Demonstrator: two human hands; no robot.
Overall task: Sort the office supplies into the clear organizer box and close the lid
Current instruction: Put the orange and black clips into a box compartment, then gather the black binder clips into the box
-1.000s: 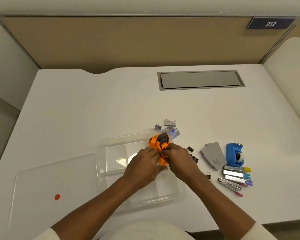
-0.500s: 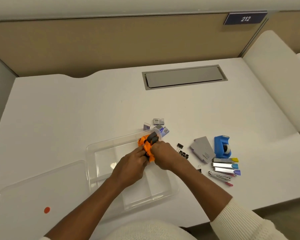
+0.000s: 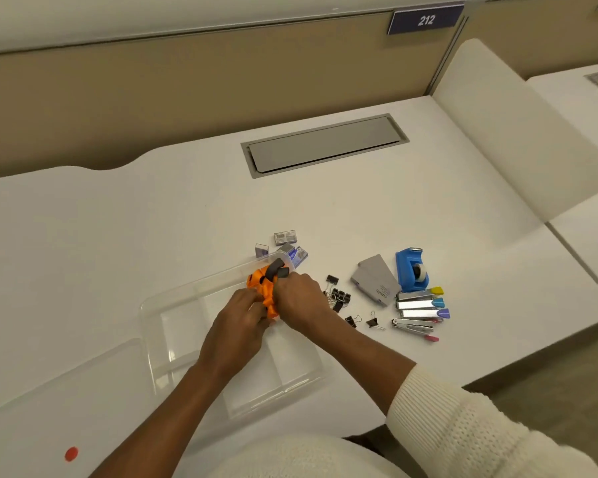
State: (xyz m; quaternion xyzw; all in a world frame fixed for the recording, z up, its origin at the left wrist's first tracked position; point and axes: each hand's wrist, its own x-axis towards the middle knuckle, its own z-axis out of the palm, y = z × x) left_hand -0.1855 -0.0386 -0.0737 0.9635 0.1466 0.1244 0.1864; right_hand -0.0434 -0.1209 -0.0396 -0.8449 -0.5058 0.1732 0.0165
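Orange scissors (image 3: 266, 288) (bunched) over open organizer (image 3: 173, 305).

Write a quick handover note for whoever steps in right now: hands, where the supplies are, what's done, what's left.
Left hand and right hand both grip a bunch of orange plastic items over the far right corner of the clear plastic organizer box.
The compartments that show look empty.
On the white desk, right of the box: black binder clips, blue tape dispenser, metal staplers, small staple boxes.
The clear lid with red dot lies off, left.
Left: sort everything, close lid.
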